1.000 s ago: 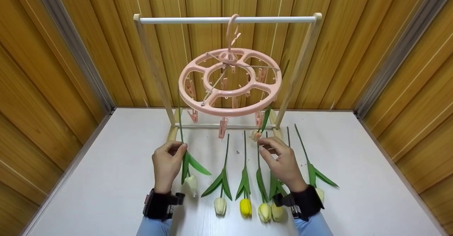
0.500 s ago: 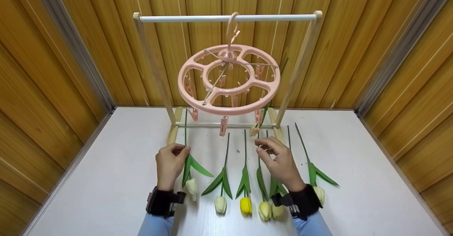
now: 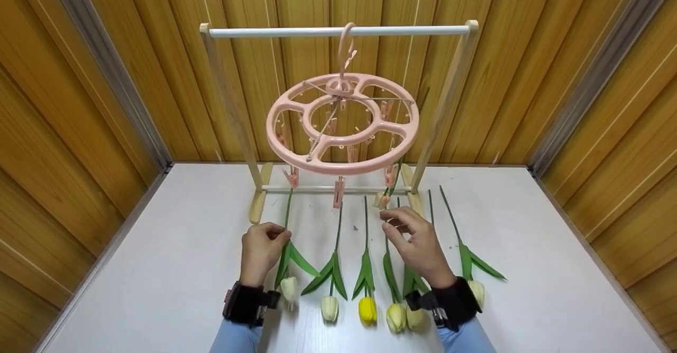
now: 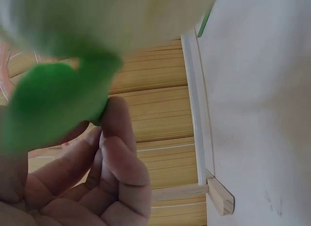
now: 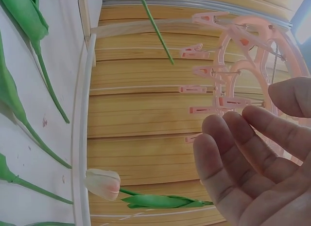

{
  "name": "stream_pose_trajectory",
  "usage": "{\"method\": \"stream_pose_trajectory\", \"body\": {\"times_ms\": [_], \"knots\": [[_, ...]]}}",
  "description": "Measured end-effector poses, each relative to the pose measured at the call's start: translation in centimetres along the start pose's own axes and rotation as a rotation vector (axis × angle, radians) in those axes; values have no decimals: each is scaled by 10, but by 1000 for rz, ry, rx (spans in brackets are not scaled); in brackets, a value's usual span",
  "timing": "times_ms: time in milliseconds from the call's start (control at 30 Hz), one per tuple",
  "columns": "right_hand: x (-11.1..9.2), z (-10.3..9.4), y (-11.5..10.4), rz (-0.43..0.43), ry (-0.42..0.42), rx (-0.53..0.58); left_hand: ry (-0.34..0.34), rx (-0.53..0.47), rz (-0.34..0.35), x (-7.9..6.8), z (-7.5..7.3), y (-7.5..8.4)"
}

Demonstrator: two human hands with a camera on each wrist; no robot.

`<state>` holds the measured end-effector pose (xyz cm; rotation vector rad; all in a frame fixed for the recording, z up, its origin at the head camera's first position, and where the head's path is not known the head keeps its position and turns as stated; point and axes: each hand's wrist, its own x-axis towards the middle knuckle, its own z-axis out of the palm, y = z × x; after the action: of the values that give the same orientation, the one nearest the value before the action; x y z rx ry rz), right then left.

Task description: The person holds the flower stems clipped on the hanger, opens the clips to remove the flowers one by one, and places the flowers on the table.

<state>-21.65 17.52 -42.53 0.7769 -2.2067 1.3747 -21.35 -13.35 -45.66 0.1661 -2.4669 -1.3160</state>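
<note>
My left hand (image 3: pixel 262 255) pinches the green stem of a white artificial tulip (image 3: pixel 289 288), its bloom pointing down toward me. In the left wrist view that bloom (image 4: pixel 121 22) is blurred and close to the lens, above the pinching fingers (image 4: pixel 124 160). The stem's upper end reaches near a pink clip (image 3: pixel 292 177) at the hanger's front left; contact cannot be told. My right hand (image 3: pixel 420 244) hovers over the lying stems, fingers bent loosely around nothing. A round pink clip hanger (image 3: pixel 344 169) hangs above. Behind it a pale pink tulip (image 5: pixel 103 183) hangs bloom down.
A wooden rack with a white rod (image 3: pixel 275 33) carries the hanger. Several tulips lie in a row on the white table (image 3: pixel 132 268), among them a yellow one (image 3: pixel 367 310) and a cream one (image 3: pixel 329 309). Wood-patterned walls (image 3: pixel 608 104) enclose the table.
My left hand has moved right and slightly toward me, bringing the white tulip's stem under the hanger's left side. The hanger has swung slightly. My right hand has drawn slightly left.
</note>
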Motion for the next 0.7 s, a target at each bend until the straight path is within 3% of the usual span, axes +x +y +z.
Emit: {"method": "stream_pose_trajectory", "body": {"times_ms": [300, 700], "knots": [[1, 0, 1, 10, 0, 16, -74, 37, -10, -1, 2, -3], [-2, 7, 11, 19, -29, 2, -155, 8, -60, -1, 9, -12]]}}
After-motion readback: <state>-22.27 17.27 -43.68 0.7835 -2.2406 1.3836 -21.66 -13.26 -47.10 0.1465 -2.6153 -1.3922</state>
